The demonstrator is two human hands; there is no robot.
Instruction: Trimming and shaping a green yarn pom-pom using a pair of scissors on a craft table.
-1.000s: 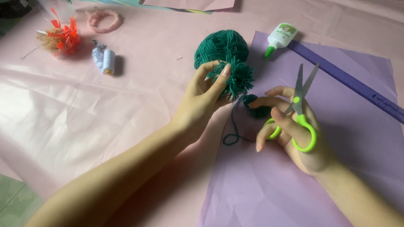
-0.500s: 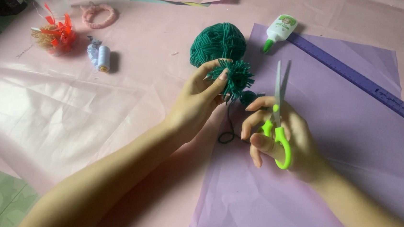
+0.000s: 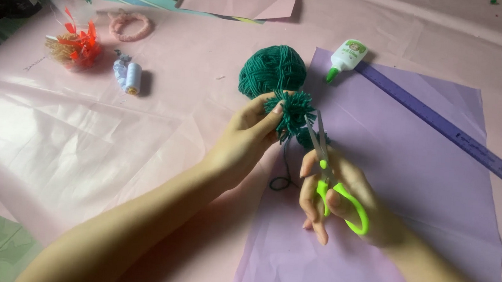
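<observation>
Green pompom, in trimming grip
My left hand pinches the pompom by its underside, lifting it off the lilac paper sheet so the fluff faces the blades. My right hand, fingers through the loops, holds the green-handled scissors upright, tips touching it; yarn ball just behind.

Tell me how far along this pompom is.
Done: the green pompom is already tied and fluffy, pinched in the left hand. In hand: the right hand holds the scissors with the blades at its edge. Left: it looks shaggy, with a yarn tail hanging, so trimming probably remains.
</observation>
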